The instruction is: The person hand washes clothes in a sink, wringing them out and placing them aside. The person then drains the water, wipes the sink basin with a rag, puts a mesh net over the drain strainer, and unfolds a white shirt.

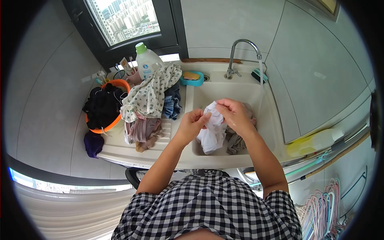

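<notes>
Over the sink point(200, 96) a white cloth point(213, 134) hangs from both hands. My left hand point(195, 122) pinches its upper left part, fingers closed. Close beside it, my right hand point(233, 113) grips the top right of the same cloth between thumb and fingers. The cloth's lower end hangs down into the basin. Grey and patterned clothes point(237, 143) lie in the basin, partly behind my right hand and forearm. Water point(261, 80) runs from the curved faucet point(244, 41) at the basin's right side.
Left of the sink are a pile of clothes point(150, 94), an orange basin point(123, 84) of black clothes, a detergent bottle point(147, 62) and a blue soap dish point(192, 82). A brush point(258, 76) sits by the faucet; a yellow bottle point(314, 143) and hangers point(322, 208) are at right.
</notes>
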Motion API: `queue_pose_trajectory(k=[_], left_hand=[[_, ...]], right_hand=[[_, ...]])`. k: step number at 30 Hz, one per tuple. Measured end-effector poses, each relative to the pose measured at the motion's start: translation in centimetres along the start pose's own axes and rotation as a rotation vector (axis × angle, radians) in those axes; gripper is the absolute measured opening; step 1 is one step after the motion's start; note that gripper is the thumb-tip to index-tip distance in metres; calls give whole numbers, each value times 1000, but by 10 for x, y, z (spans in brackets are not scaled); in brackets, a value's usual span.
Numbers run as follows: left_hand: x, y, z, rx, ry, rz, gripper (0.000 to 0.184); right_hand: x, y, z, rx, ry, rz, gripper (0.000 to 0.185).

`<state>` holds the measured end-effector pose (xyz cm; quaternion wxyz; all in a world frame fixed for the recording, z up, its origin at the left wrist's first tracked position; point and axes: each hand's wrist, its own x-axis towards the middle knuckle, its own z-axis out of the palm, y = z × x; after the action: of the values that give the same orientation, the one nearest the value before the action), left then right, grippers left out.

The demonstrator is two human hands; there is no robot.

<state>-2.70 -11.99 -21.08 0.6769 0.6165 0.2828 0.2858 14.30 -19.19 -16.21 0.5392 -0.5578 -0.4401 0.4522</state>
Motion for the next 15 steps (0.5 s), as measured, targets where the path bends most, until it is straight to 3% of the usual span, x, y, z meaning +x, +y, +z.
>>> queue_pose_trajectory(k=[2,5,8,11,15], left_hand=[[0,-4,-9,19,120,28,22],[-6,6,-48,-608,267,-18,21],[-7,35,-88,-701,329,67,23],[-8,75,-93,-608,227,171,27],[-4,110,-40,-478,10,217,34]], right_hand=[[4,11,-14,99,129,-41,25],[13,47,-70,434,341,-73,22],[-7,26,-118,696,499,47,22],[-21,37,-161,551,471,-94,37],[-14,36,-114,-330,251,-288,76]])
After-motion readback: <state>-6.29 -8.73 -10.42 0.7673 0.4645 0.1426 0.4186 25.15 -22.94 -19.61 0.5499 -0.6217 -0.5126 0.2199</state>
